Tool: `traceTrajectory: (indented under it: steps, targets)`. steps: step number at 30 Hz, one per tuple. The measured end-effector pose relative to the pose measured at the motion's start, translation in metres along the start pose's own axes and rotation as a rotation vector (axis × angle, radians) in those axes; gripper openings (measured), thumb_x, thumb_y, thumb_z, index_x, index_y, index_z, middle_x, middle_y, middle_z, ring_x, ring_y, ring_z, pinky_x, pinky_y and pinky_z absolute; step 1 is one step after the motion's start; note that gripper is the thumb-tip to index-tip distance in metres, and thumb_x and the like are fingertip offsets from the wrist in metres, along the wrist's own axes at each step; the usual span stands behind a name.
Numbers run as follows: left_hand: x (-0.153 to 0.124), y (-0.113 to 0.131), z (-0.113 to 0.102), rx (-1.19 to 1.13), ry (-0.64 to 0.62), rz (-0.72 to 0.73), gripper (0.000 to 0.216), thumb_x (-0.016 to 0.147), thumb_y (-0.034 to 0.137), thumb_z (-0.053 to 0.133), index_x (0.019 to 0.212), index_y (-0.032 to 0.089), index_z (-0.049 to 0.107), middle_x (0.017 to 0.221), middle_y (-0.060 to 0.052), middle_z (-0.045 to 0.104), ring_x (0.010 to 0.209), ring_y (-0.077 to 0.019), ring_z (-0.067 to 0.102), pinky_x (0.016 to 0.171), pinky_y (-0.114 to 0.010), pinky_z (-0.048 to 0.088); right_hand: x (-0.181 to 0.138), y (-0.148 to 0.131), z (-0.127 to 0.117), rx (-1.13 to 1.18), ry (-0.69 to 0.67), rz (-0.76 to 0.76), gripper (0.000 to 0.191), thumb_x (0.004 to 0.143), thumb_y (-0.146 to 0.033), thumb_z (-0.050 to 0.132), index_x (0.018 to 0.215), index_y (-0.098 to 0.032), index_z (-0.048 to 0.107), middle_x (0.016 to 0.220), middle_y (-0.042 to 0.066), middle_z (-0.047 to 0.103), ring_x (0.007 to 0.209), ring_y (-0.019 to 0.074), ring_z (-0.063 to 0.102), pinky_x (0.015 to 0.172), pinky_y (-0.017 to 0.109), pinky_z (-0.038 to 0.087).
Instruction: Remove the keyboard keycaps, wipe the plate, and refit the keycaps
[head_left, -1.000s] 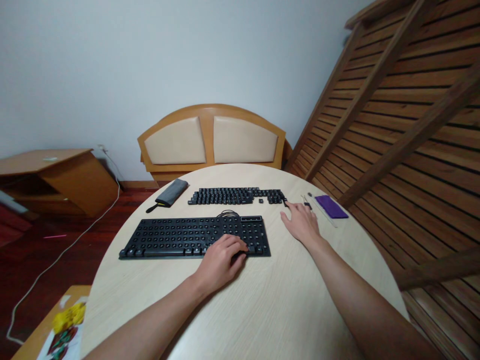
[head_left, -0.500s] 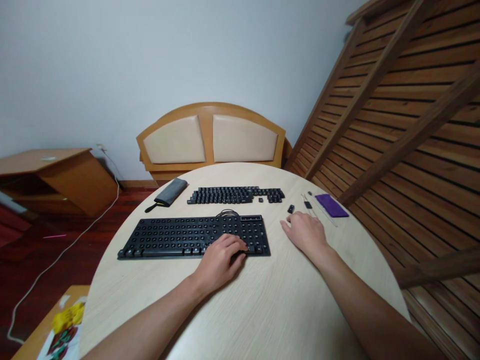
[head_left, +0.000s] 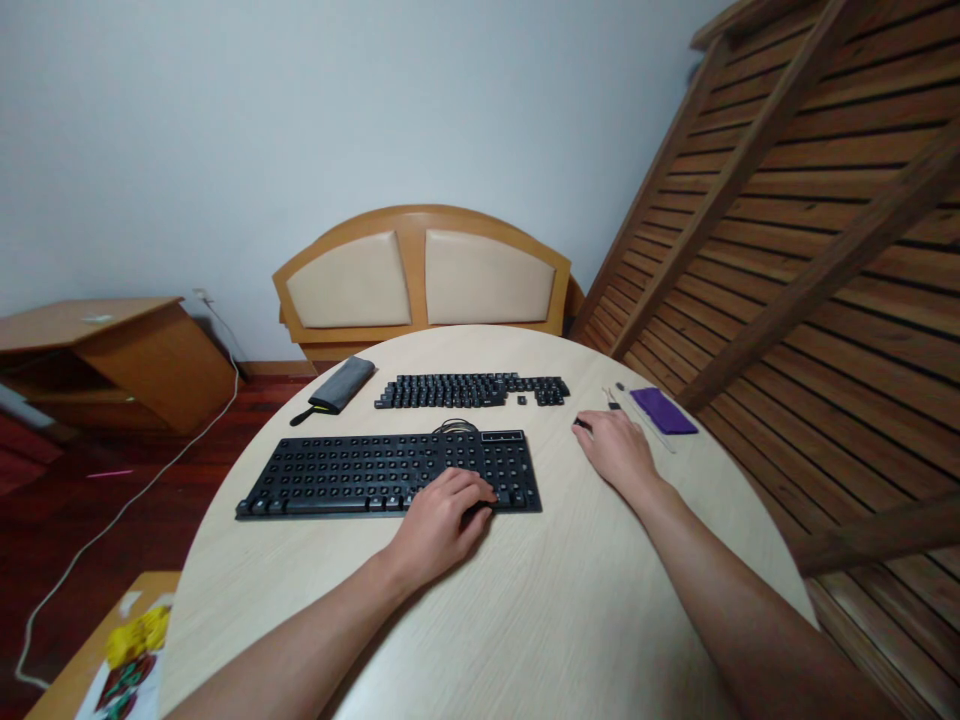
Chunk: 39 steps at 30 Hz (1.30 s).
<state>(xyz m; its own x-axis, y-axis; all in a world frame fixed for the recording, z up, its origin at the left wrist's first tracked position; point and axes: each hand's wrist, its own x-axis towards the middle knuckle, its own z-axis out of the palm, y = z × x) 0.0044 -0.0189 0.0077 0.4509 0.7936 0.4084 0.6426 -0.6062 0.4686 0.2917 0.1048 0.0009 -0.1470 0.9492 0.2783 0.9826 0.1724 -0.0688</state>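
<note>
A black keyboard lies on the round pale table, most of its keycaps off, with several still on its bottom row. My left hand grips its lower right part, fingers on top and thumb by the front edge. My right hand is at the right of the table, its thumb and fingertips closed on a small black keycap that is mostly covered. Loose black keycaps stand in rows behind the keyboard, and a single keycap sits just below them.
A purple cloth pouch lies at the right with thin wire tools beside it. One dark-handled tool is partly behind my right hand. At the far left of the table is a grey pouch. A coiled cable lies behind the keyboard.
My right hand has moved slightly forward and closed over the loose keycap, which lay uncovered beside its fingers before. My left hand and the keyboard have stayed put.
</note>
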Motion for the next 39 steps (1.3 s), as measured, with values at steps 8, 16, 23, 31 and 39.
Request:
traceTrajectory:
  steps: [8,16,23,31,39]
  targets:
    - [0.0,-0.001,0.0,0.004,0.005,-0.008,0.015,0.092,0.015,0.058,0.103,0.021,0.066,0.106,-0.005,0.071,0.105,-0.0232,0.062,0.091,-0.043,0.055,-0.008,-0.012,-0.02,0.305,-0.091,-0.064,0.028,0.092,-0.036,0.061,0.106,-0.015,0.075,0.105,0.015,0.076,0.103,0.0319,0.067,0.088,0.043,0.05]
    - [0.0,-0.002,0.001,0.004,-0.004,-0.005,0.015,0.092,0.014,0.057,0.103,0.021,0.066,0.107,-0.005,0.071,0.104,-0.0226,0.061,0.091,-0.043,0.054,-0.017,-0.028,-0.032,1.114,-0.451,-0.222,0.039,0.087,-0.054,0.065,0.097,-0.016,0.069,0.102,0.011,0.074,0.095,0.0241,0.067,0.09,0.041,0.05]
    - [0.0,-0.002,0.001,-0.002,-0.006,-0.006,0.015,0.093,0.014,0.057,0.103,0.021,0.066,0.107,-0.005,0.071,0.104,-0.0232,0.061,0.091,-0.043,0.055,-0.018,-0.03,-0.033,1.192,-0.548,-0.311,0.039,0.092,-0.049,0.06,0.113,-0.018,0.072,0.11,0.011,0.072,0.101,0.0237,0.063,0.092,0.043,0.047]
    - [0.0,-0.001,0.0,-0.005,0.002,0.006,0.014,0.093,0.015,0.057,0.102,0.021,0.066,0.105,-0.005,0.071,0.102,-0.0236,0.062,0.09,-0.043,0.055,-0.021,-0.03,-0.027,1.078,-0.59,-0.375,0.036,0.087,-0.046,0.068,0.106,-0.016,0.073,0.096,0.008,0.074,0.085,0.02,0.065,0.082,0.037,0.051]
    - [-0.001,-0.001,0.001,-0.002,-0.002,-0.005,0.016,0.093,0.015,0.057,0.104,0.022,0.066,0.108,-0.005,0.071,0.105,-0.0235,0.061,0.091,-0.043,0.055,-0.021,-0.028,-0.026,1.071,-0.631,-0.379,0.038,0.077,-0.045,0.078,0.104,-0.019,0.076,0.11,0.009,0.076,0.101,0.0248,0.069,0.095,0.041,0.052]
